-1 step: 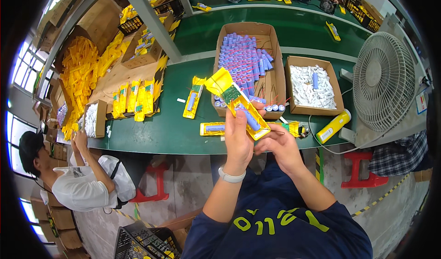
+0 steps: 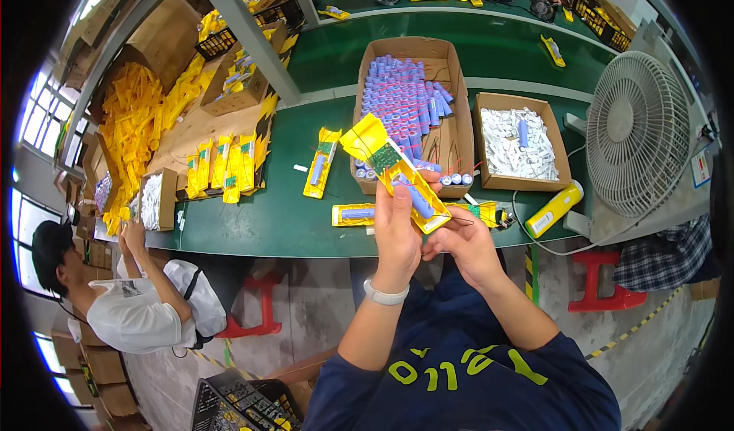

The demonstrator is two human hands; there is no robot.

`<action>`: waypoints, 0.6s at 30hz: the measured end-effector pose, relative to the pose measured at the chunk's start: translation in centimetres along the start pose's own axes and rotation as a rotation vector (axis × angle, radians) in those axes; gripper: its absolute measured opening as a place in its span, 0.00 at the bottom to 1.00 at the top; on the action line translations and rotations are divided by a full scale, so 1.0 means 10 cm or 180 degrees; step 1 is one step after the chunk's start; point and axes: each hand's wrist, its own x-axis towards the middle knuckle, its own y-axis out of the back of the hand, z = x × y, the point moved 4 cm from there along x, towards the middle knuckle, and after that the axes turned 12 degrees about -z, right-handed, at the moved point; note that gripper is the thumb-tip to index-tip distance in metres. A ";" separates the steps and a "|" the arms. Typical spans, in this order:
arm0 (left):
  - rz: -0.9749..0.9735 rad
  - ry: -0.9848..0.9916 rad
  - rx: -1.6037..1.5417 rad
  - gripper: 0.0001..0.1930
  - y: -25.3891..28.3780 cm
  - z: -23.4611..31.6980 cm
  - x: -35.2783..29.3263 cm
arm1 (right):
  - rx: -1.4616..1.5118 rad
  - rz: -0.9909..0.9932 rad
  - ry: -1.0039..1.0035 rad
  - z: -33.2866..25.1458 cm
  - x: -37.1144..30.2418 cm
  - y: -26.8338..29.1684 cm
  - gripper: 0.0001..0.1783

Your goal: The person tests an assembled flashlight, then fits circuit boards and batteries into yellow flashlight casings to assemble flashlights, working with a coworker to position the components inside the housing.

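My left hand (image 2: pixel 395 236) is closed round a yellow plastic casing (image 2: pixel 365 134), tilted over the bench. Inside it lie a purple battery cell (image 2: pixel 417 200) and a green circuit board (image 2: pixel 384 157). By the casing's lower end my right hand (image 2: pixel 468 247) has thumb and fingers drawn together; a thin dark wire passes near them, but what they pinch is hidden. A similar casing (image 2: pixel 330 142) with a cell lies to the left, and another (image 2: pixel 344 215) lies partly behind my hands. Beyond them stands a cardboard box (image 2: pixel 453 64) of purple cells with red wires.
To the right are a box (image 2: pixel 566 173) of small white parts, a yellow bottle (image 2: pixel 554 211) and a large fan (image 2: pixel 641 134). Yellow casings (image 2: pixel 243 163) stand on cardboard at left. A person (image 2: pixel 145 309) works at the left. A metal post (image 2: pixel 256 37) rises from the bench.
My right fingers have drawn slightly closer together by the casing's lower end. The casing stays in my left hand.
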 end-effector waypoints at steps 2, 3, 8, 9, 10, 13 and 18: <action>-0.0088 -0.0037 0.0129 0.19 0.00 -0.02 -0.03 | 0.0460 -0.0322 -0.0157 0.01 0.05 -0.09 0.16; -0.0157 -0.0001 0.0200 0.19 -0.02 -0.03 -0.05 | 0.0351 -0.0173 -0.0089 0.00 0.05 -0.08 0.14; -0.0206 0.0005 0.0035 0.19 -0.10 0.02 -0.06 | 0.0015 0.0015 0.0080 0.02 0.02 -0.07 0.12; -0.0201 -0.0004 0.0043 0.19 -0.10 0.02 -0.06 | 0.0005 0.0046 0.0140 0.02 0.02 -0.09 0.12; -0.0099 0.0051 0.0090 0.18 -0.09 0.01 -0.07 | -0.0005 0.0083 0.0205 0.02 0.01 -0.10 0.12; -0.0030 0.0064 0.0162 0.18 -0.07 -0.01 -0.08 | -0.0116 0.0124 0.0294 0.04 -0.03 -0.13 0.11; -0.0100 -0.0028 0.0290 0.18 -0.04 -0.05 -0.10 | -0.0173 0.0082 0.0309 0.02 -0.07 -0.15 0.10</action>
